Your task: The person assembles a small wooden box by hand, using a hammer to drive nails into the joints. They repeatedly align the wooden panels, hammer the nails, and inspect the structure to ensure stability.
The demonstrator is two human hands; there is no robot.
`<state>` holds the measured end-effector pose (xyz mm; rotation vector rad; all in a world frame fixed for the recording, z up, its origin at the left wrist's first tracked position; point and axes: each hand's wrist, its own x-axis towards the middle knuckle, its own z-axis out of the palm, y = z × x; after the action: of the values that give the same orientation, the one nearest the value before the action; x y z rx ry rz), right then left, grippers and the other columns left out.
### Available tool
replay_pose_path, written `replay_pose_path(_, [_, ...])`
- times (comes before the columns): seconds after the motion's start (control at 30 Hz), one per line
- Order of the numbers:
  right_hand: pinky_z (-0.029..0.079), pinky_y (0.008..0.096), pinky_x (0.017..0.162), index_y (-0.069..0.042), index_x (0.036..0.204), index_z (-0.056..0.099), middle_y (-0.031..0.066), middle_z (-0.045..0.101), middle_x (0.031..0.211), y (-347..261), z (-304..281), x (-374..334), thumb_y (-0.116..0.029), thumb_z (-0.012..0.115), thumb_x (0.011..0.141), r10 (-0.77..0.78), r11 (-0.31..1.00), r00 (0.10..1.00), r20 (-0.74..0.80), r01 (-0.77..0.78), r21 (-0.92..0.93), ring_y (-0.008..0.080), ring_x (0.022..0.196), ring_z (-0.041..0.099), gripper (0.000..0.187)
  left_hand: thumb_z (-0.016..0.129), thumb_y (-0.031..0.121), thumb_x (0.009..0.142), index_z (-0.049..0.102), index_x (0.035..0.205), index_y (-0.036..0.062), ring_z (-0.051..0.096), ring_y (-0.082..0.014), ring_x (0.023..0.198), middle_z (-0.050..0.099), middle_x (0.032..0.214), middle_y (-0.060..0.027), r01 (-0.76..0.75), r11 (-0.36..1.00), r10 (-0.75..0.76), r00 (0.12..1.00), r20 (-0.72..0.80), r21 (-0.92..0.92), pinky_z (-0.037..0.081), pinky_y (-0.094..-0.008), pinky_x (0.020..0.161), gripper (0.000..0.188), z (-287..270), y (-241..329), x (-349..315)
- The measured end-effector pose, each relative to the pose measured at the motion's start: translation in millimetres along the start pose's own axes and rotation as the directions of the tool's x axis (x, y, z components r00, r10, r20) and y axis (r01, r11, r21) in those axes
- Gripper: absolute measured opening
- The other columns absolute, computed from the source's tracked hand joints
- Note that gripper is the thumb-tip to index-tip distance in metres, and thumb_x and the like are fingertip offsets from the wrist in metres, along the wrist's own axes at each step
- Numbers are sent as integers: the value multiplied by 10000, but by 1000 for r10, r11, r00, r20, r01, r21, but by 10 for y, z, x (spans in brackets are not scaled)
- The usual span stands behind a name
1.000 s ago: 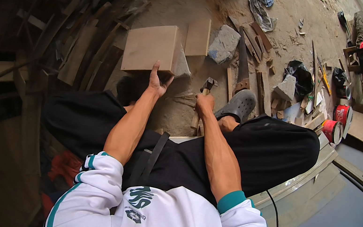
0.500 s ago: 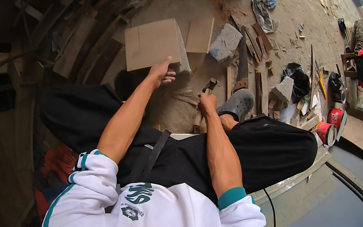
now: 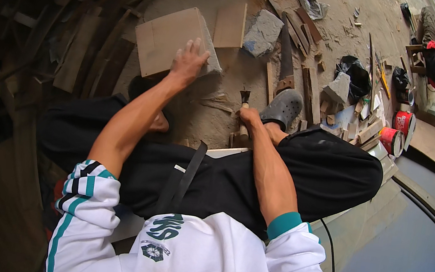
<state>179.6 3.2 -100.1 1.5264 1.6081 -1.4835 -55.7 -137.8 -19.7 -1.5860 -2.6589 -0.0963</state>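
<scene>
Planks [image 3: 80, 51] lie along the left side of the dirt floor [image 3: 214, 121]. Next comes a pale wooden box [image 3: 161, 39], sitting tilted on the floor in front of the person; the left hand [image 3: 188, 64] lies on its top near the right edge, fingers stretched out and slightly apart. A thin board [image 3: 230, 24] is just beyond. The right hand [image 3: 249, 119] wraps its fingers around the handle of a hammer [image 3: 245, 97], head pointing away. Farther right are a grey block [image 3: 264, 33], a saw [image 3: 286, 58], a grey clog [image 3: 284, 109] and red cans [image 3: 391, 141].
</scene>
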Motion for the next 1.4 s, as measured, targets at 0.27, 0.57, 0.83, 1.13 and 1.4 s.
replay_pose_path(0.27, [519,371,530,20,933,638,135,625,796,-90,-111,-4,-151,642,804,58,925,971,231,-140,354,221,647,633,214,578,104,851,645,1079,163,458,-393,1216,422,1305,-174,-144,989,149,978,147,-43,587,-452,759,244,-110,-39,133])
replay_pose_path(0.57, [608,304,593,-35,1005,581,110,593,891,-298,-485,-472,-149,621,889,-33,752,993,115,-51,657,227,727,674,168,632,96,801,657,1121,150,442,-402,1284,553,1201,-111,-318,947,306,936,173,44,597,-449,774,326,22,-7,226])
replay_pose_path(0.83, [569,328,553,8,1061,645,125,685,803,-310,-575,-845,-189,608,875,-291,878,947,-135,320,355,208,589,662,274,552,114,859,681,926,106,587,-262,1087,639,1005,-54,-386,922,386,923,8,39,595,-375,700,146,107,-6,567])
replay_pose_path(1.13, [592,381,580,53,1092,653,159,697,859,-791,-713,-538,-202,637,830,-193,938,975,110,217,-271,278,735,710,366,660,264,842,613,1169,130,493,-286,1270,574,1277,-63,-225,971,226,974,6,-86,544,-406,886,357,75,-1,445])
replay_pose_path(1.4, [554,469,793,-9,1099,679,211,704,1018,-1212,-874,626,-256,602,849,-384,869,922,-48,343,-358,376,948,683,360,763,519,730,272,1511,158,173,-344,1474,206,1577,-190,141,967,-134,990,47,-214,162,-575,1160,990,25,-180,151])
